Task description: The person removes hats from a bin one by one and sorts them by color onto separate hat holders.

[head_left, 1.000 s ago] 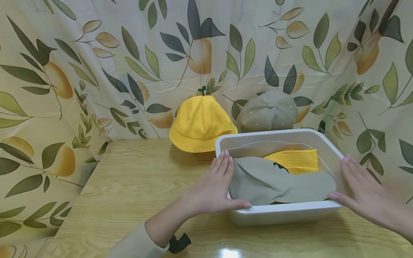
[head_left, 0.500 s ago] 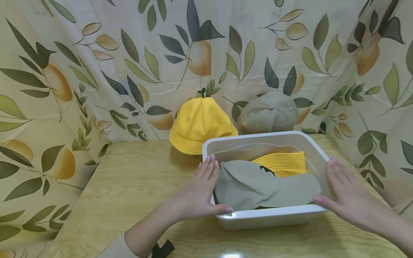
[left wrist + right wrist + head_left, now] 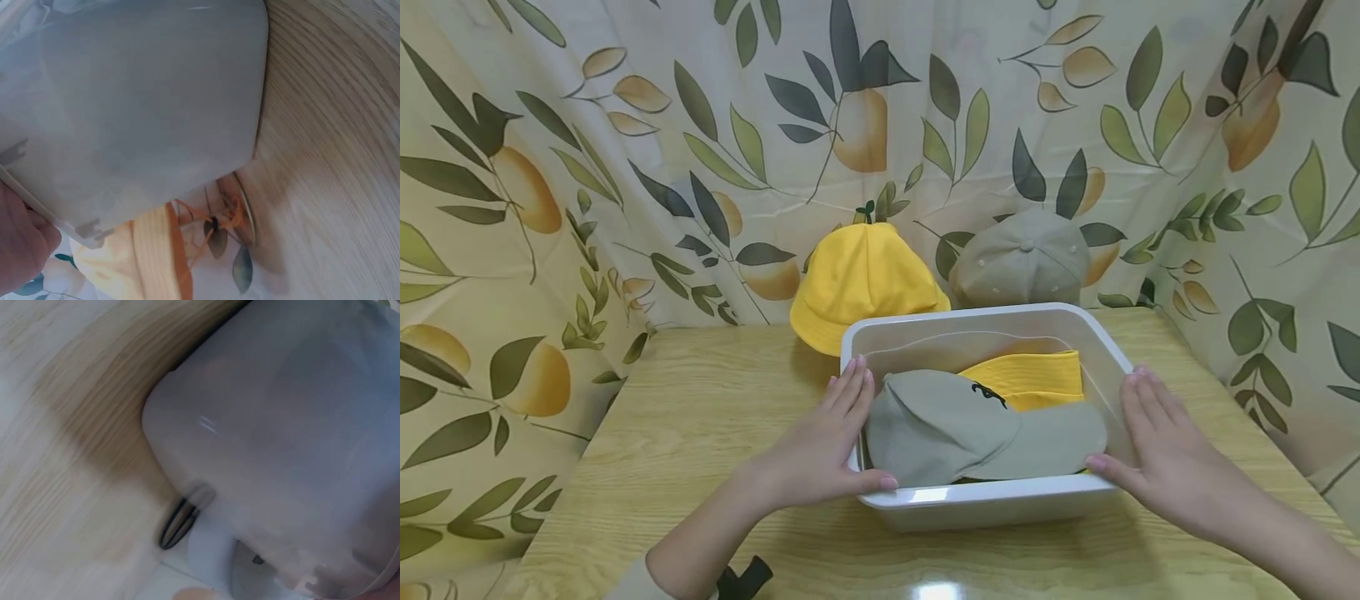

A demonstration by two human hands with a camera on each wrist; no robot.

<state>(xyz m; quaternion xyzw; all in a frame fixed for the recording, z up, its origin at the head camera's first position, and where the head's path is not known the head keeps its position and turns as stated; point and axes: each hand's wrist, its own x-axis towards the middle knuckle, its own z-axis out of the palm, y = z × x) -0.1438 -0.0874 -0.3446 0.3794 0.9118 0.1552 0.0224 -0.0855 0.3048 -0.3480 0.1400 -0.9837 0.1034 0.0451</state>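
A white plastic bin [image 3: 992, 494] stands on the wooden table in the head view. In it lie a folded grey-green cap [image 3: 943, 425] with a dark mark and a yellow piece of fabric, likely a hat [image 3: 1037, 375], partly under the cap. My left hand [image 3: 816, 450] rests on the bin's left rim, fingers straight along it, thumb over the front rim. On the opposite side, my right hand [image 3: 1172, 454] presses the right rim with extended fingers, its thumb at the front corner. Both wrist views show the bin's outer walls [image 3: 144, 112] close up.
Behind the bin, a yellow bucket hat [image 3: 868, 283] with a green sprout sits on a stand at the back. A grey cap [image 3: 1022, 258] stands to its right. A leaf-patterned curtain [image 3: 700, 125] closes off the back and sides of the wooden table [image 3: 700, 417].
The bin, with the hats in it, has slid to the left across the table, both hands moving along with it. The hats at the back have stayed in place.
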